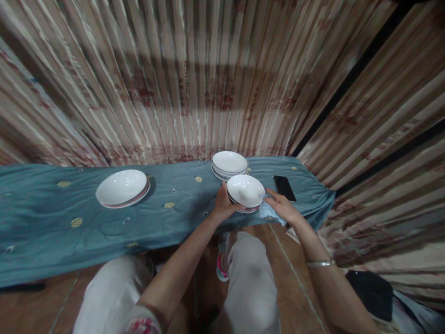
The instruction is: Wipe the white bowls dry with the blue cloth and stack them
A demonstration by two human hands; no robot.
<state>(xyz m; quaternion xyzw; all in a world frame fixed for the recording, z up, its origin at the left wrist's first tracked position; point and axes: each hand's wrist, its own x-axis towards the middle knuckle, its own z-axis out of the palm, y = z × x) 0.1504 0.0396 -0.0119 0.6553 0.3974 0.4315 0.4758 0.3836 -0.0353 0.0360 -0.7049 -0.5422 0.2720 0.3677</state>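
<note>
A white bowl (246,190) stands at the front edge of the cloth-covered table, with dark and reddish rims of other dishes just below it. My left hand (225,205) grips its left side, fingers at the far rim and thumb along the near side. On the right, my right hand (282,207) holds a light blue cloth (269,211) against the bowl's side. Part of the cloth is hidden under the fingers. Right behind the bowl is a stack of white plates (229,162) with dark rims.
Farther left on the blue-green tablecloth (184,204) sits another small stack of white dishes (121,186) with a reddish edge. A black phone (284,188) lies right of the bowls. Pleated curtains (194,93) hang close behind the table.
</note>
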